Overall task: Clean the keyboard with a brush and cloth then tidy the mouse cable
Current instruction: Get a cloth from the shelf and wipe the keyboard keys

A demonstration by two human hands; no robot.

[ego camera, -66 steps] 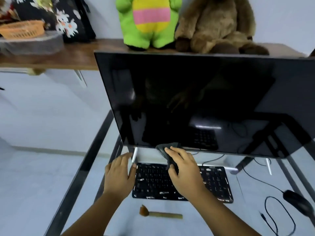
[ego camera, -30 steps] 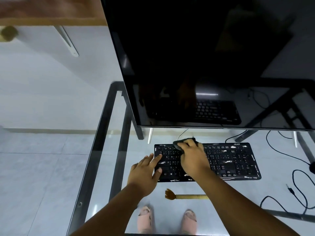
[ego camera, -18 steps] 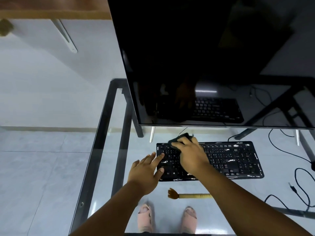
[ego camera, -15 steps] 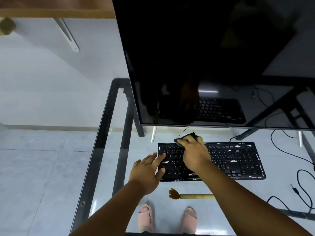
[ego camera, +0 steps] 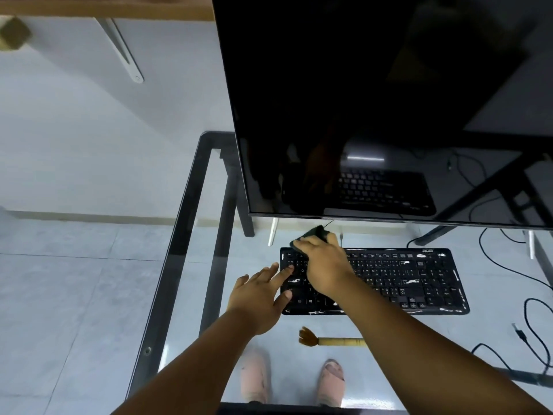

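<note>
The right hand's [ego camera: 324,265] grip clamps a dark cloth [ego camera: 314,233] on the black plastic keyboard's [ego camera: 404,280] far-left corner; the left hand [ego camera: 260,298] rests flat, fingers apart, on its left end.

Keyboard [ego camera: 404,280] flat on surface [ego camera: 191,205], just in front of monitor [ego camera: 374,100]. L hand [ego camera: 260,298] on keyboard's left end, fingers over keys. R hand [ego camera: 323,265] just right of it at keyboard's rear-left corner, cloth [ego camera: 314,233] under fingers, poking out behind. Brush [ego camera: 332,341] lies on surface near side of keyboard, bristles pointing left, partly under R forearm. Cable [ego camera: 538,327] loops on surface right of keyboard. Feet [ego camera: 330,381] below surface, seen thru it.
</note>
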